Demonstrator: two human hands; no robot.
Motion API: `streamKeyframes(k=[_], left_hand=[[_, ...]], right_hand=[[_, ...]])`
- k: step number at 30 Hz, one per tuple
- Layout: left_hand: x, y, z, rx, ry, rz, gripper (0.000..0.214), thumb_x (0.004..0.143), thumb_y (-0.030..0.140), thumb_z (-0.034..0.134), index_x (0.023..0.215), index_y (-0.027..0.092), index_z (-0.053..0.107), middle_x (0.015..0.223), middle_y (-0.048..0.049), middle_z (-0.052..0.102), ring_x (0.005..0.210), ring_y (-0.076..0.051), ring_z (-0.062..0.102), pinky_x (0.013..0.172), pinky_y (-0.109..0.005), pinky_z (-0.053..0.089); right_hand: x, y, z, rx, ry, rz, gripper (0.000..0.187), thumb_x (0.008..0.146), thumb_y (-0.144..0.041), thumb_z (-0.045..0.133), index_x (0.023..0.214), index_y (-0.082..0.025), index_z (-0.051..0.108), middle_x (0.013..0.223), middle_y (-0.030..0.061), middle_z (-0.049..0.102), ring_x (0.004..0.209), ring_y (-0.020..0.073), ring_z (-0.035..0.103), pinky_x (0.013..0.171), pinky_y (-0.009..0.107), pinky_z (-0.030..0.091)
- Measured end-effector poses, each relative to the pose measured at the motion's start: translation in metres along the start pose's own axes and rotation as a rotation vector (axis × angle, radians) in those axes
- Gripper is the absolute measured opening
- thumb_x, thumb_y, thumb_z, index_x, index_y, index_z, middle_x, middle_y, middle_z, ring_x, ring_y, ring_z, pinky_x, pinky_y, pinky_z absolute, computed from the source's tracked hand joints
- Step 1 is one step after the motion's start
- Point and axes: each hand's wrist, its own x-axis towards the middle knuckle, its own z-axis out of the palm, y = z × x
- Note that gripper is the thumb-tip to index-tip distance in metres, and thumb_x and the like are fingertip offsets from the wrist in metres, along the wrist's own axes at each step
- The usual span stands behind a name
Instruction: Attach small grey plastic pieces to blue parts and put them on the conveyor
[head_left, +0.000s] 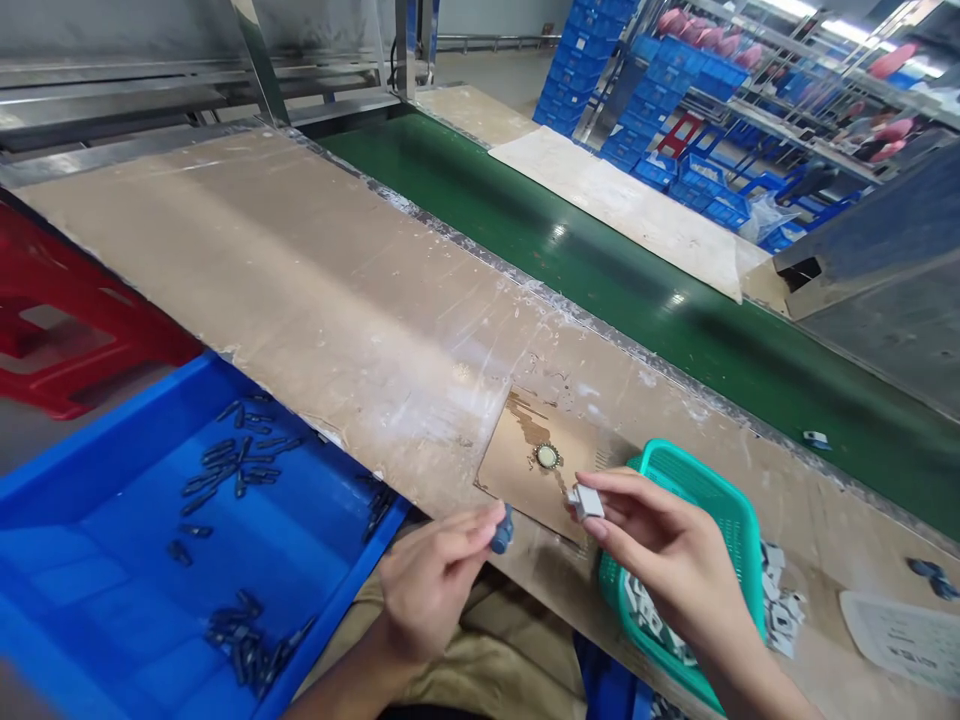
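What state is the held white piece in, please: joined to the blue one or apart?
Apart: the right hand holds the white piece, the left hand the blue piece, and a gap shows between the two.

Stacked blue crates (581,62) stand far back, a red stool (139,315) at left.

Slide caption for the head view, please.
Left hand pinches a blue part, right hand a white part, near a green basket.
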Motion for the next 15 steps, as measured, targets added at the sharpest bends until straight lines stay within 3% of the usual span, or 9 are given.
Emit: streamKeyframes(k=[2, 4, 9, 15], left_hand=[[0.001, 0.001, 0.004, 0.056, -0.03, 0.227, 0.04, 0.067, -0.01, 0.063, 0.102, 0.01, 0.061, 0.101, -0.01, 0.07, 0.093, -0.021, 0.066, 0.075, -0.029, 0.06], [0.002, 0.003, 0.006, 0.051, -0.079, 0.306, 0.04, 0.07, -0.007, 0.062, 0.107, 0.007, 0.059, 0.105, -0.0127, 0.068, 0.098, -0.022, 0.064, 0.076, -0.031, 0.06], [0.001, 0.009, 0.002, 0.085, -0.189, 0.33, 0.037, 0.076, 0.001, 0.06, 0.112, 0.008, 0.057, 0.112, -0.0118, 0.066, 0.105, -0.023, 0.061, 0.079, -0.032, 0.059], [0.009, 0.012, -0.002, 0.026, -0.285, 0.362, 0.036, 0.072, -0.006, 0.06, 0.107, 0.005, 0.06, 0.109, -0.0131, 0.067, 0.108, -0.023, 0.059, 0.085, -0.031, 0.057]], right_hand=[[-0.012, -0.01, 0.005, 0.032, 0.022, 0.013, 0.024, 0.07, -0.021, 0.071, 0.093, -0.027, 0.069, 0.084, 0.0038, 0.069, 0.072, 0.0178, 0.067, 0.064, 0.027, 0.058], [-0.021, -0.018, 0.008, 0.027, 0.044, 0.002, 0.023, 0.068, -0.02, 0.073, 0.09, -0.027, 0.07, 0.082, 0.0037, 0.069, 0.071, 0.0181, 0.067, 0.062, 0.026, 0.058], [-0.028, -0.022, 0.011, 0.009, 0.04, -0.02, 0.018, 0.069, -0.022, 0.072, 0.085, -0.027, 0.07, 0.081, 0.0058, 0.071, 0.073, 0.0214, 0.068, 0.061, 0.032, 0.06], [-0.033, -0.016, 0.014, -0.059, -0.001, -0.113, 0.026, 0.069, -0.017, 0.072, 0.091, -0.03, 0.07, 0.084, 0.0043, 0.073, 0.077, 0.0218, 0.068, 0.064, 0.033, 0.059]])
